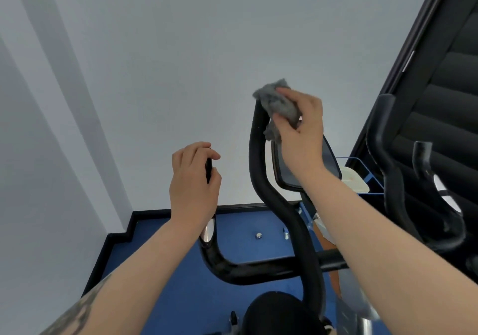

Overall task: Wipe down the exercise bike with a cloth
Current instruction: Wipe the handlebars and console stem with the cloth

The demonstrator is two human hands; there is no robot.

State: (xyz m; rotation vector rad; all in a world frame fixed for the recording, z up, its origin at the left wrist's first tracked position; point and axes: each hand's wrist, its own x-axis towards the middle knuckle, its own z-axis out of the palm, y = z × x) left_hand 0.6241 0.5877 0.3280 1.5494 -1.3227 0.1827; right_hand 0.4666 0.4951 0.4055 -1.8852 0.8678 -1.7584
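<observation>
The exercise bike (pixel 284 264) stands below me, with black curved handlebars, a dark console screen (pixel 331 161) and a black seat at the bottom. My right hand (pixel 300 125) holds a crumpled grey cloth (pixel 278 101) pressed on the top end of the tall right handlebar (pixel 256 153). My left hand (pixel 192 179) is closed around the upper end of the left handlebar grip (pixel 209 170), whose chrome section shows just under the wrist.
A pale wall fills the view ahead, with a black skirting above the blue floor (pixel 181 244). A second machine's black handles (pixel 388 153) and a dark slatted panel stand close at the right. A blue wire holder (pixel 362 176) sits behind the console.
</observation>
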